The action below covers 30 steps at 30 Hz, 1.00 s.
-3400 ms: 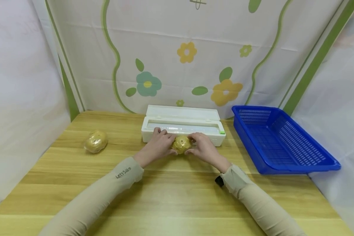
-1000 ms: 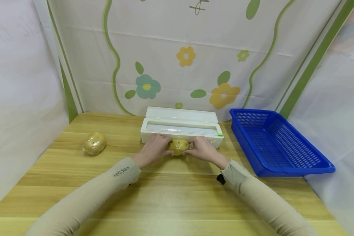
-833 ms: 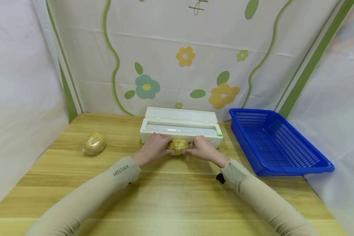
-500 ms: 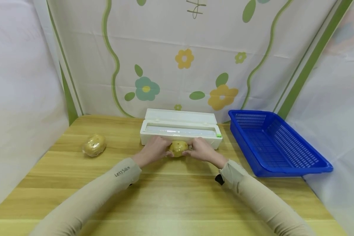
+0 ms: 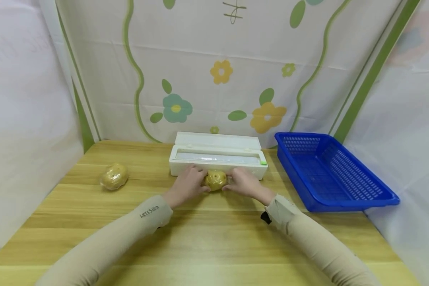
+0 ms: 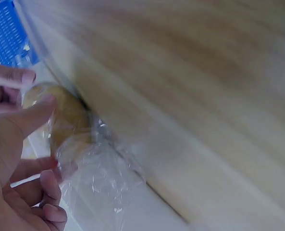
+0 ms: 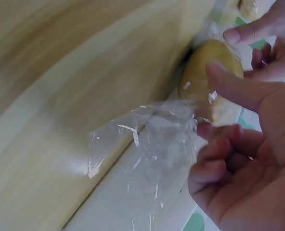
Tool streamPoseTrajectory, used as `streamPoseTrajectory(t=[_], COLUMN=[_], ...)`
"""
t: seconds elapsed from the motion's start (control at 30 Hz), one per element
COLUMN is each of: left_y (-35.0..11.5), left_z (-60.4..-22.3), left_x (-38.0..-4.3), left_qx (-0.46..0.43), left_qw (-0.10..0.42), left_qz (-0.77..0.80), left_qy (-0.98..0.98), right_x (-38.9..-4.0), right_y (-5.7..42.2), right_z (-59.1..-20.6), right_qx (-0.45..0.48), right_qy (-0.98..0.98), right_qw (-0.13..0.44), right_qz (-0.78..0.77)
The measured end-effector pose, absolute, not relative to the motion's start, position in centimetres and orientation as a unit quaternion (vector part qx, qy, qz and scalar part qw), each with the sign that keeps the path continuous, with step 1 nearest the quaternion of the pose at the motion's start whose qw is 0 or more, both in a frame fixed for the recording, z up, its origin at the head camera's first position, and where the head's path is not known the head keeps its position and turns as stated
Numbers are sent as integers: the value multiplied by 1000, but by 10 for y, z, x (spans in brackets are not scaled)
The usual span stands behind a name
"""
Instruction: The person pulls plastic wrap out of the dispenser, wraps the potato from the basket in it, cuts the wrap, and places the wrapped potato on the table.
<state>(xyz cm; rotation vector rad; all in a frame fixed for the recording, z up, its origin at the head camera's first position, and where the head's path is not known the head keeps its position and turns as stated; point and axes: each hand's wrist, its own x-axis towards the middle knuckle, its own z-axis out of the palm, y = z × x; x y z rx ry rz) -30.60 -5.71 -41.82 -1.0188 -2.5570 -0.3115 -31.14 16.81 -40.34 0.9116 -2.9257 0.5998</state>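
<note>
A yellow potato with clear plastic film around it sits at the front of a white cling film box. My left hand holds its left end, thumb on the near side. At the other end my right hand grips it between thumb and fingers. In the left wrist view, loose film spreads from the potato's side by the curled fingers. The right wrist view has crinkled film sticking out beside the right fingertips. The potato's underside is hidden.
Another film-wrapped potato lies on the wooden table at the left. A blue plastic basket stands at the right. Behind the box's raised lid hangs a flowered cloth.
Over the last seconds the left fingers have come off the box's front rim down to the potato. Both hands stay at its ends, with small finger shifts. The head view has tilted slightly.
</note>
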Motion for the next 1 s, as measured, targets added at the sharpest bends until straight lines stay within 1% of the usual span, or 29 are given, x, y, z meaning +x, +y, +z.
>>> streamPoseTrajectory(t=[0.17, 0.23, 0.3, 0.37, 0.53, 0.57, 0.6, 0.67, 0.73, 0.87, 0.93, 1.0], left_y=[-58, -57, -57, -56, -54, -53, -53, -53, -53, -51, -48, -45], left_z=[-416, -416, -417, -418, -417, -417, -416, -416, -414, -411, -408, -405], left_x=[-305, -305, -304, -304, -304, -304, -304, -304, -304, -305, -305, -305], left_qx=[-362, -355, -347, -340, -336, -336, -337, -338, -339, -343, -348, -356], left_qw=[207, 203, 194, 188, 189, 190, 192, 193, 195, 198, 199, 202], left_qz=[-116, -118, -121, -124, -139, -140, -141, -141, -141, -142, -144, -144], left_qy=[-901, -905, -910, -913, -912, -912, -911, -910, -910, -907, -905, -901], right_x=[-312, -312, -311, -311, -307, -306, -305, -304, -305, -308, -309, -312], right_y=[183, 190, 197, 206, 229, 233, 237, 246, 253, 263, 266, 267], right_z=[-402, -402, -403, -403, -401, -400, -399, -398, -399, -404, -407, -409], right_qx=[263, 246, 235, 224, 195, 186, 175, 146, 111, 43, 24, 24], right_qy=[-933, -932, -929, -924, -897, -891, -887, -886, -892, -903, -903, -899], right_qw=[-28, -25, -8, 28, 180, 204, 223, 240, 235, 195, 178, 174], right_qz=[245, 266, 285, 309, 353, 360, 364, 368, 370, 381, 390, 402])
